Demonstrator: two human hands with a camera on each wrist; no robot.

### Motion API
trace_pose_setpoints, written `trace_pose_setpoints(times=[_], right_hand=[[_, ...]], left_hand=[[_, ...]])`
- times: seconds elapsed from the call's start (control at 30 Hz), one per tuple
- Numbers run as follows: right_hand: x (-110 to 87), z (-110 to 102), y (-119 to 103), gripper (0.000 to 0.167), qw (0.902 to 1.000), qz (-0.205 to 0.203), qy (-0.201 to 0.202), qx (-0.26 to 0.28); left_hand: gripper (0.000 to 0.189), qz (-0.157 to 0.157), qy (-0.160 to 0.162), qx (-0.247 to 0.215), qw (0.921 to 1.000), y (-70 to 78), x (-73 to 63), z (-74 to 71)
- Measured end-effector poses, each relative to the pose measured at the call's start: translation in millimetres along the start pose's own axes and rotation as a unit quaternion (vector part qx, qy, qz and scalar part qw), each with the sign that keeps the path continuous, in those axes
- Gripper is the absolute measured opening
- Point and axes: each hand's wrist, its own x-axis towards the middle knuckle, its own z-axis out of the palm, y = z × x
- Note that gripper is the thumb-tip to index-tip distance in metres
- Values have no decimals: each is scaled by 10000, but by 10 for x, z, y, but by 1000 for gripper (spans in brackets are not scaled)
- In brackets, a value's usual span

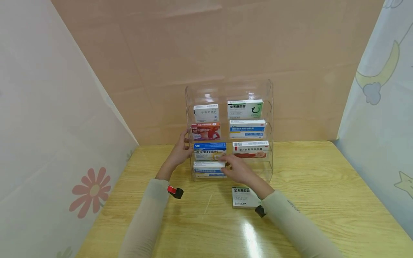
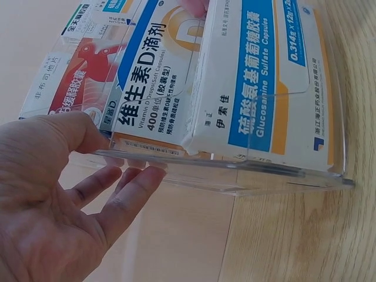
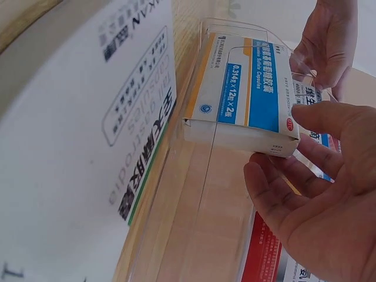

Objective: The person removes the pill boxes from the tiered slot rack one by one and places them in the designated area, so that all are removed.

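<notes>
A clear plastic display rack (image 1: 270,166) holds medicine boxes in two columns. My left hand (image 1: 180,152) grips its left side panel, thumb on the near side and fingers behind, beside the blue-and-white vitamin D drops box (image 2: 147,76). My right hand (image 3: 329,182) is at the right end of the white, blue and yellow glucosamine capsule box (image 3: 241,88) on the bottom left tier. Its thumb and fingers stand apart, loosely bent, around that box's upper corner; whether they press on it is hard to tell. A white-and-green capsule box (image 1: 242,197) lies on the table below the right wrist.
Further boxes fill the tiers above: a red one (image 1: 205,132), a white one (image 1: 206,113), and, in the right column, a green-and-white box (image 1: 245,109), a blue-and-white box (image 1: 247,129) and a red-and-white box (image 1: 251,149). Behind the wooden table (image 1: 309,186) hangs a tan backdrop (image 1: 226,43).
</notes>
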Motion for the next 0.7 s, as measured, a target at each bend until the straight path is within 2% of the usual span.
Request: trace_pose_setpoints(times=[0.17,0.4,0.7], right_hand=[[16,27,-42,43,9996,48,-94,-251],[13,81,-80,43,9977,-53,-10,-673],[6,103,-107,42,9974,-106,109,-701]], left_hand=[[82,36,-3,13,10000,-3,5,11],[82,58,-45,74,9999,23,-14,20],[83,27,-21,61,10000,18,-11,28]])
